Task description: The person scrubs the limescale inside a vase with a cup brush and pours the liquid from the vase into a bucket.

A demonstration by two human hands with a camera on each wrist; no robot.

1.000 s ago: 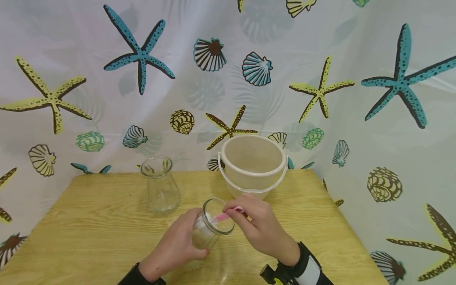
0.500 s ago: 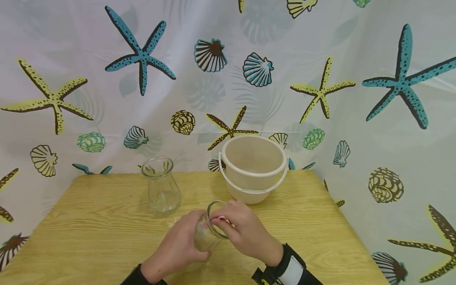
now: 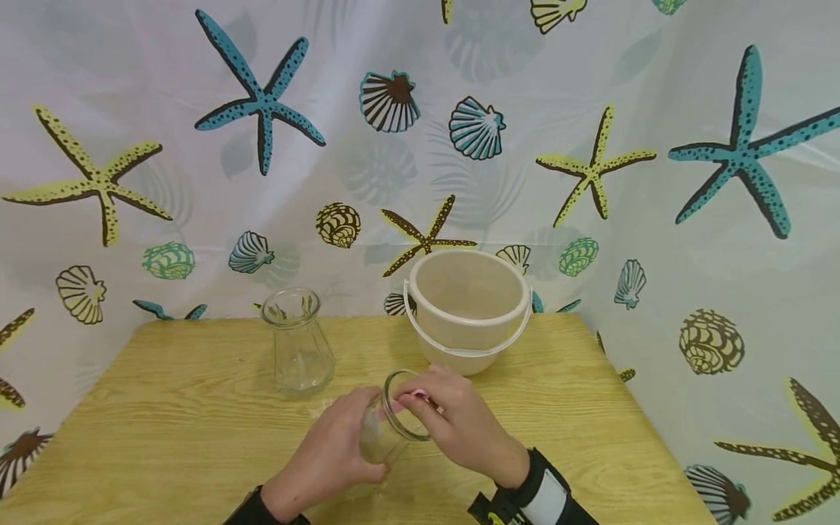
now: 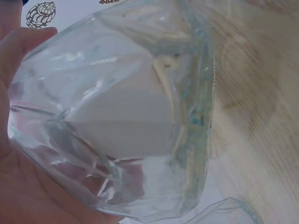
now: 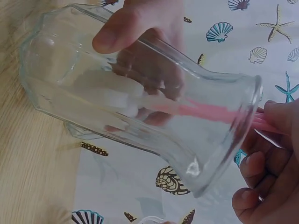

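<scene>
Pink-and-white long-handled brush [image 5: 105, 93] sits inside a tilted clear glass jar [image 3: 383, 441] in front of the cream round bucket [image 3: 469, 335]

The glass jar, faceted below and flared at its thick rim, is held tilted on the person's side of the bucket, its mouth turned up and to the right. Inside it are the brush's white head and most of its pink handle; the end of the handle comes out through the mouth. A second clear glass jar [image 3: 302, 350] stands upright to the left of the bucket on the yellowish wood-grain table [image 3: 164, 401], and nothing shows within it. The bucket's inner wall is in view, but its floor is hidden; its thin white carrying handle [image 3: 469, 354] hangs down across the front.

The brush's white head looks rounded and slightly blurred through the glass, and its pink handle is slim.

The left hand [image 3: 337, 445] is spread wide round the jar's body, thumb on one side and fingers on the other. The right hand [image 3: 453, 415] pinches the pink handle between thumb and forefinger just beside the rim, the gap between them nearly closed, with the other fingers loosely bent.
</scene>
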